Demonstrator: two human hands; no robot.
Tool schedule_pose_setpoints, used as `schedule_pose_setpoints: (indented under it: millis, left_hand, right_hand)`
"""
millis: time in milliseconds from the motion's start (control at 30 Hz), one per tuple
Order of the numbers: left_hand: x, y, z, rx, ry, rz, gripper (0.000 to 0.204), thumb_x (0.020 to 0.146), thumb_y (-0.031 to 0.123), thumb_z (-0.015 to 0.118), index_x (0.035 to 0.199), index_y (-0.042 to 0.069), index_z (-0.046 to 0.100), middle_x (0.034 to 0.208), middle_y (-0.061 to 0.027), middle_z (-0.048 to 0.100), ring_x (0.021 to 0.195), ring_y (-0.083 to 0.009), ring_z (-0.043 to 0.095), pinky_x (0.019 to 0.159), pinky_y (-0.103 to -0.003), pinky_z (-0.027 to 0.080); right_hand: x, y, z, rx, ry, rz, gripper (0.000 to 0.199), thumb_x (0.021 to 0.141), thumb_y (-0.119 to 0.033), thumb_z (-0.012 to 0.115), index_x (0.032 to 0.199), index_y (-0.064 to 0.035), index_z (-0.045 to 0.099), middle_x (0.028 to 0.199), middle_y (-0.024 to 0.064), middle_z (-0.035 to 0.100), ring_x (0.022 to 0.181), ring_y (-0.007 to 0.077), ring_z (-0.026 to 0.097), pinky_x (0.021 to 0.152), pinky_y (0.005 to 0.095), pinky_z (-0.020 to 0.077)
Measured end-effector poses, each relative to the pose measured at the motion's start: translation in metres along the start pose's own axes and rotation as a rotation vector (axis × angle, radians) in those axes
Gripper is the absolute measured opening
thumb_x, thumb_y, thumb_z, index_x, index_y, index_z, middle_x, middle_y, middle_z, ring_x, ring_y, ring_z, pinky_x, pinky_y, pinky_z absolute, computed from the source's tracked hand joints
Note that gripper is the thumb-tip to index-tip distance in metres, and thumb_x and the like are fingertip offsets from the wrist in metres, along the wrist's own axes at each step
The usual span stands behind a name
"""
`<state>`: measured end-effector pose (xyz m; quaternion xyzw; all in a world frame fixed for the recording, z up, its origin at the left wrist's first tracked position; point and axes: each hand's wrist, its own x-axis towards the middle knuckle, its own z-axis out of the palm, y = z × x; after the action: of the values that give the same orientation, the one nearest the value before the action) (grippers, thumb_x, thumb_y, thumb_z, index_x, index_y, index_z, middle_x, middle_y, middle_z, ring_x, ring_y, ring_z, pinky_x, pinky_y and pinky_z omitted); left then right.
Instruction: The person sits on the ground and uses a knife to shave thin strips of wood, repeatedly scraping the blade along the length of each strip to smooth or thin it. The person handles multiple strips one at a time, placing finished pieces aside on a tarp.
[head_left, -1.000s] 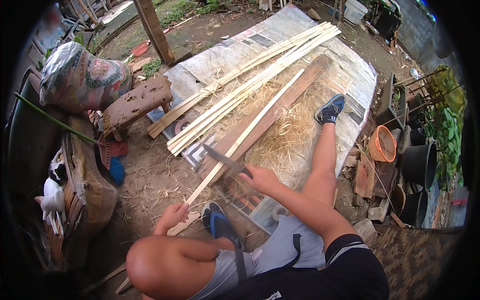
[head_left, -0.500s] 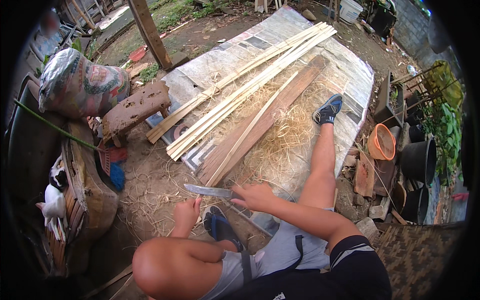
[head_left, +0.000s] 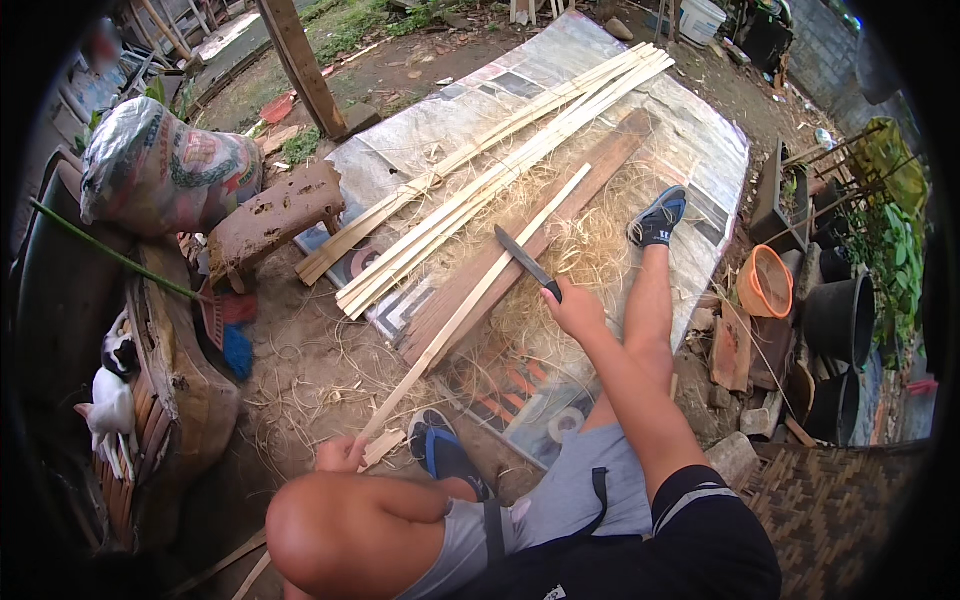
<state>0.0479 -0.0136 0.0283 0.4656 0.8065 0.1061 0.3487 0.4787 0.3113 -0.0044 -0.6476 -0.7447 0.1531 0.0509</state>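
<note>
My right hand [head_left: 577,305] is closed round the handle of a knife [head_left: 524,256], its dark blade pointing up and left. The blade lies across a long pale wooden strip [head_left: 470,302], close to or touching it. That strip rests along a brown plank [head_left: 610,160] on the ground sheet. At the strip's near end, beside my bent knee, my left hand [head_left: 342,453] is closed on it. Thin curled shavings [head_left: 590,250] lie beside the plank.
Several pale strips [head_left: 500,175] lie bundled on the sheet [head_left: 720,150] left of the plank. A stuffed sack [head_left: 165,165] and a worn wooden stool [head_left: 275,220] stand at the left. A cat [head_left: 110,400] lies on slats. An orange basin [head_left: 765,283] and black pots [head_left: 838,327] stand at the right.
My right hand has carried the knife forward and right, from near my left hand onto the strip over the plank. My left hand has drawn back toward my knee, and the strip sits nearer me.
</note>
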Motion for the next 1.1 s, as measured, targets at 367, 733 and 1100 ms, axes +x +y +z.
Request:
schedule_pose_setpoints:
  millis: [367, 733, 1100]
  left_hand:
    - [0.036, 0.053, 0.042, 0.333, 0.236, 0.353, 0.032, 0.106, 0.034, 0.054, 0.095, 0.004, 0.058, 0.081, -0.0210, 0.068, 0.075, -0.0457, 0.067, 0.065, -0.058, 0.051]
    - [0.019, 0.036, 0.035, 0.406, 0.146, 0.232, 0.033, 0.108, 0.033, 0.047, 0.096, 0.005, 0.058, 0.083, -0.0230, 0.069, 0.076, -0.0475, 0.066, 0.067, -0.059, 0.051]
    - [0.006, 0.003, 0.017, 0.341, 0.073, 0.148, 0.038, 0.108, 0.033, 0.046, 0.092, 0.005, 0.065, 0.082, -0.0223, 0.070, 0.078, -0.0471, 0.066, 0.071, -0.058, 0.051]
  right_hand:
    - [-0.119, -0.102, 0.022, 0.006, -0.358, -0.460, 0.055, 0.104, -0.054, 0.049, 0.137, -0.0105, 0.050, 0.098, 0.0195, 0.074, 0.093, 0.0440, 0.071, 0.078, 0.0525, 0.0563]
    - [-0.093, -0.079, 0.010, 0.009, -0.276, -0.462, 0.047, 0.102, -0.057, 0.052, 0.124, -0.0159, 0.059, 0.090, 0.0150, 0.071, 0.086, 0.0389, 0.072, 0.071, 0.0500, 0.0572]
    - [-0.072, -0.079, 0.004, 0.147, -0.301, -0.297, 0.049, 0.103, -0.055, 0.049, 0.124, -0.0112, 0.058, 0.101, 0.0207, 0.072, 0.090, 0.0417, 0.072, 0.077, 0.0540, 0.0558]
